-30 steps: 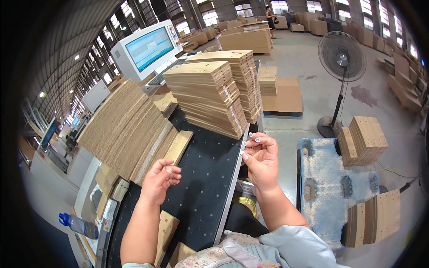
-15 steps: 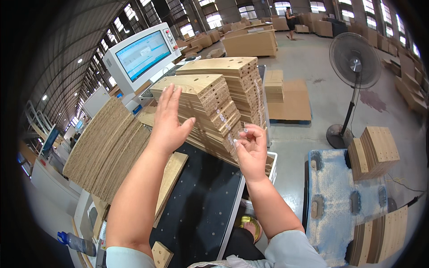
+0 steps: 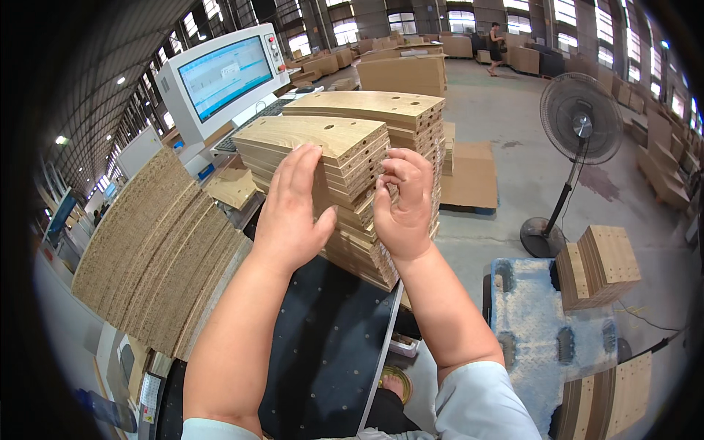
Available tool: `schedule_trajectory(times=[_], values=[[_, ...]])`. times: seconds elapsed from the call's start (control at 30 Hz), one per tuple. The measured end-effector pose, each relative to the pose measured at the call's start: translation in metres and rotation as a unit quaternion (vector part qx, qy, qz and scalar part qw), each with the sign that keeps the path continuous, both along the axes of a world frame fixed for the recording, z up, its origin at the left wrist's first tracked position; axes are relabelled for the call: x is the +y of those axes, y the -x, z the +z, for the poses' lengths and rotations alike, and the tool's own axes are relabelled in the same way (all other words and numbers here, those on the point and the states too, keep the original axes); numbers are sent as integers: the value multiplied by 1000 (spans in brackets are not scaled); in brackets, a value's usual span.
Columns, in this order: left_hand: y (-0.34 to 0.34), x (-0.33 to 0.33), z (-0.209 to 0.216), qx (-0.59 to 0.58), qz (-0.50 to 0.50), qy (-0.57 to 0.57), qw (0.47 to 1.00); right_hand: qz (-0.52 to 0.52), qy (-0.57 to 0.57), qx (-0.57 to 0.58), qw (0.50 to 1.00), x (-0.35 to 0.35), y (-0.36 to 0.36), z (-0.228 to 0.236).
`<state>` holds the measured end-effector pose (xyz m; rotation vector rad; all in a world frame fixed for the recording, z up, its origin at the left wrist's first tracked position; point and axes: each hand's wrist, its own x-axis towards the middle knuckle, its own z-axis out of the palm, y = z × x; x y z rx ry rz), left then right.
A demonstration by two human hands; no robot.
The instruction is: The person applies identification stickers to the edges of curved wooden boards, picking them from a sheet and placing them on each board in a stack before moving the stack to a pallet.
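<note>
A stack of wood-grain boards (image 3: 323, 139) with drilled holes stands on the black dotted tabletop (image 3: 330, 345). My left hand (image 3: 292, 213) lies against the stack's near side, fingers stretched toward the top board and thumb apart. At the stack's right end, next to the holes in the board edges, is my right hand (image 3: 405, 209). Its fingers are curled in toward the thumb; whatever they hold is too small to make out. A second, similar stack (image 3: 411, 110) stands just behind. To the left leans a row of boards with raw chipboard faces (image 3: 154, 257).
A monitor console (image 3: 224, 77) with a keyboard (image 3: 275, 108) stands beyond the stacks. On the right are a standing fan (image 3: 581, 121) and a blue pallet (image 3: 528, 323) bearing board stacks (image 3: 605, 264). A person (image 3: 496, 50) walks in the far background.
My right hand has moved up along the stack's end toward its upper edge, fingers still curled. My left hand stays flat by the stack, slightly lower in the picture. The view has shifted a little.
</note>
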<state>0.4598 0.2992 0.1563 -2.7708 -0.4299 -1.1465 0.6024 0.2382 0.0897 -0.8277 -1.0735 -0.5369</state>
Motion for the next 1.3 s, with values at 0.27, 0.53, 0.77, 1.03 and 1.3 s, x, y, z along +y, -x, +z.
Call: schedule_trajectory(times=[0.27,0.53,0.77,1.03,1.3], values=[[2,2,-1,-7,-8,10,1000,-96,-4,-79,992,3,3,-3],[2,1,1,-4,-14,18,1000,-145,-2,-120,982,4,7,4],[2,-1,0,-9,-12,22,1000,-103,35,-118,987,-1,8,5],[2,0,-1,-5,0,27,1000,84,24,92,992,0,6,0],[2,1,-1,-6,-10,23,1000,37,0,77,996,7,6,2]])
